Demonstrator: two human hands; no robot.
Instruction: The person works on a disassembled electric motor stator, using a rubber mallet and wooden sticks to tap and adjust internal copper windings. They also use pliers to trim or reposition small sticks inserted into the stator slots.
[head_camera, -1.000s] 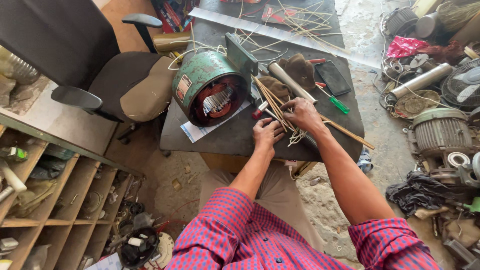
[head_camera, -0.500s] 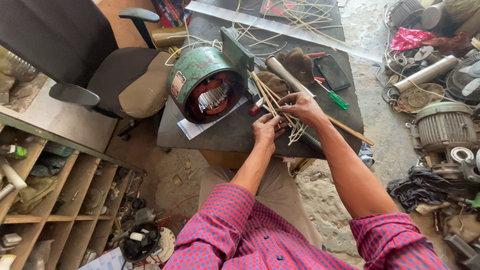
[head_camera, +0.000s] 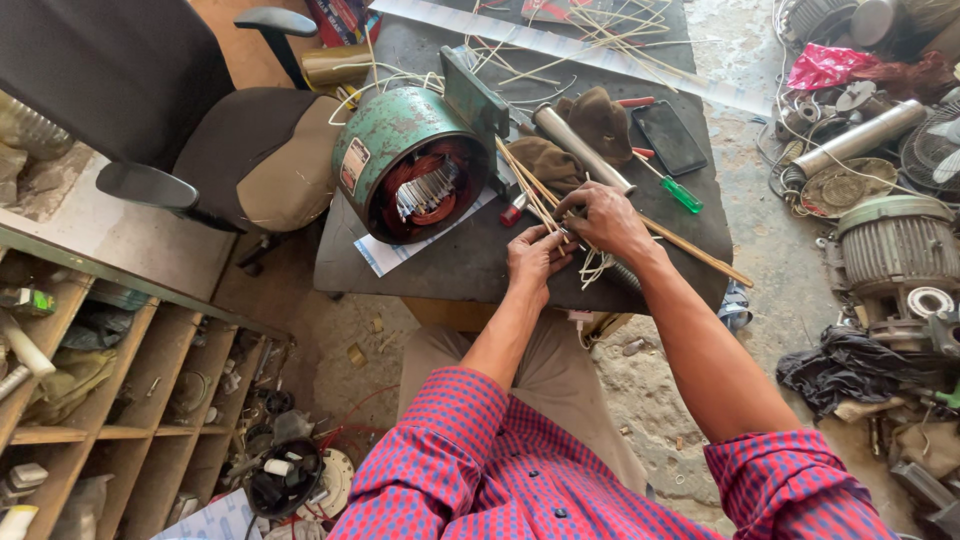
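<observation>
While both hands pinch thin tan sticks, fanned, beside green motor stator

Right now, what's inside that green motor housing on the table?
Inside the green motor housing: reddish copper windings around the bore and a pale metal core in the centre. The far end of the bore is hidden by the shell.

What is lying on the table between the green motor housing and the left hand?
In the head view, a small red-handled tool and thin sticks lie between the green motor housing and the left hand.
</observation>
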